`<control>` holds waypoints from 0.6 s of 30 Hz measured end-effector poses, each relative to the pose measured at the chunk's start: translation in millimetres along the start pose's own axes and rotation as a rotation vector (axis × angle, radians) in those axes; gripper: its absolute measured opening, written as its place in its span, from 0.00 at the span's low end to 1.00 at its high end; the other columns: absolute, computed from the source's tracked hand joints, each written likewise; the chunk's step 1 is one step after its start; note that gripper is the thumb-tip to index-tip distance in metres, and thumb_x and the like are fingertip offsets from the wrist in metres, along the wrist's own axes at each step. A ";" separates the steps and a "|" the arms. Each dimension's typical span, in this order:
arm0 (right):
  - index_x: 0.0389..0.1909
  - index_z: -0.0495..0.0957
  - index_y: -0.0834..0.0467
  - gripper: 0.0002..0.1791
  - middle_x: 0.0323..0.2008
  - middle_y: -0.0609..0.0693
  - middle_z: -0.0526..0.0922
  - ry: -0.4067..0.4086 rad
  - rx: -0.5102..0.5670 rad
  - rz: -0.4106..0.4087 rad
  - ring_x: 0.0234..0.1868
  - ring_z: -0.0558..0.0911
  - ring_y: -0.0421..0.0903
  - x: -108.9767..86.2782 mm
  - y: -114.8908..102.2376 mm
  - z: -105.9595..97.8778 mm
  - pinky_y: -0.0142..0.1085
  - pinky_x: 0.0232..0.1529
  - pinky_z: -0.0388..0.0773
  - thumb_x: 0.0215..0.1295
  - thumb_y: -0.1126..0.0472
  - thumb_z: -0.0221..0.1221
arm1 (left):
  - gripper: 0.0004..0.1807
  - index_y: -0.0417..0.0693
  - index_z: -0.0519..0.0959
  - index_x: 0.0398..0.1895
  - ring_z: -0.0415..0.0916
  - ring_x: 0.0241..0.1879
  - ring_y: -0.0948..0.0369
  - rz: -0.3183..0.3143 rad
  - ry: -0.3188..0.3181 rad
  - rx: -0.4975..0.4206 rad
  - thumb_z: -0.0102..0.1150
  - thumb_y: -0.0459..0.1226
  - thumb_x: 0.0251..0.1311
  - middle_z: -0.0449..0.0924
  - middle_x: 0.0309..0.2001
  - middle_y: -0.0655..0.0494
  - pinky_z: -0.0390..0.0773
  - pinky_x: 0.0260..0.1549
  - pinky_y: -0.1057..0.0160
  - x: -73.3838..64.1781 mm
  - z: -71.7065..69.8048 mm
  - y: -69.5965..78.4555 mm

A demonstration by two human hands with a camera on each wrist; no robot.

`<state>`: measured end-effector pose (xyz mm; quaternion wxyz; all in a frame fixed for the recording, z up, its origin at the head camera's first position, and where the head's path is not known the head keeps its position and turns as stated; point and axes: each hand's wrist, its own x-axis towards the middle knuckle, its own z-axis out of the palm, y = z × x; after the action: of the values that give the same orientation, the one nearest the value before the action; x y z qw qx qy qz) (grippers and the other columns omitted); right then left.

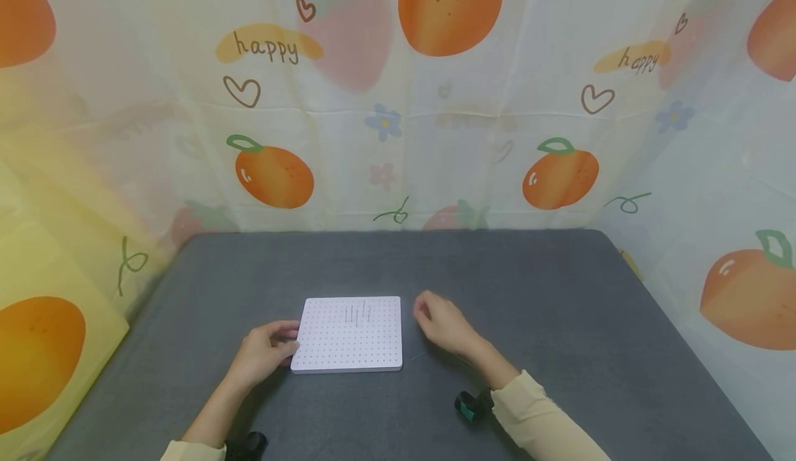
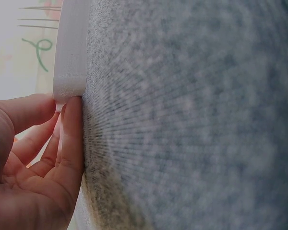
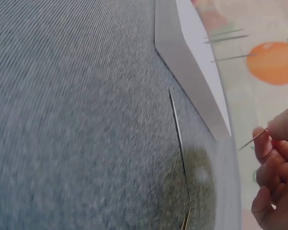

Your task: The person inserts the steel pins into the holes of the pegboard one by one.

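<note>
A white pegboard [image 1: 345,343] with rows of small holes lies on the grey table. Several thin needles [image 1: 357,317] stand upright in its far part. At the board's left edge, my left hand [image 1: 260,354] grips its side between thumb and fingers; the left wrist view shows the thumb [image 2: 36,109] against the corner. Just off the board's right edge is my right hand [image 1: 446,324]. In the right wrist view it pinches a thin needle [image 3: 252,139] between thumb and forefinger, point outward. That needle is too small to make out in the head view.
A loose needle [image 3: 180,143] lies on the table beside the board's right side, with more needle tips [image 3: 186,221] near it. The grey tabletop [image 1: 528,274] ends at a printed curtain [image 1: 460,136] behind and at the sides.
</note>
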<state>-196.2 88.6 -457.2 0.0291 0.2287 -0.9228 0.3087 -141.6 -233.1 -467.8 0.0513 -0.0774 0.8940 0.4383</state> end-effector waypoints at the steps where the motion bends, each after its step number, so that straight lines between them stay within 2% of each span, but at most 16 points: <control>1: 0.32 0.72 0.58 0.02 0.27 0.45 0.74 0.014 0.014 0.006 0.29 0.72 0.40 0.8 -1.2 0.1 0.34 0.32 0.71 0.61 0.63 0.54 | 0.23 0.40 0.72 0.55 0.76 0.33 0.60 -0.001 -0.001 -0.001 0.59 0.29 0.54 0.77 0.46 0.44 0.80 0.29 0.63 -0.1 0.0 0.2; 6: 0.33 0.71 0.56 0.03 0.28 0.46 0.77 0.061 0.071 0.028 0.31 0.75 0.42 3.4 -7.0 0.7 0.36 0.34 0.73 0.59 0.64 0.55 | 0.23 0.40 0.72 0.55 0.76 0.33 0.60 0.000 -0.003 -0.010 0.59 0.29 0.54 0.77 0.46 0.44 0.80 0.30 0.62 -0.1 -0.1 0.8; 18: 0.34 0.69 0.54 0.05 0.28 0.45 0.75 0.040 0.157 0.039 0.30 0.73 0.40 5.7 -17.9 7.6 0.32 0.33 0.71 0.57 0.62 0.55 | 0.23 0.39 0.72 0.55 0.75 0.32 0.60 -0.008 -0.007 -0.010 0.59 0.29 0.53 0.77 0.46 0.44 0.80 0.30 0.62 0.5 0.0 1.6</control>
<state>-192.8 69.2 -452.2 0.0234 0.2062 -0.8993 0.3848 -142.4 -232.2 -466.6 0.0557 -0.0798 0.8913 0.4428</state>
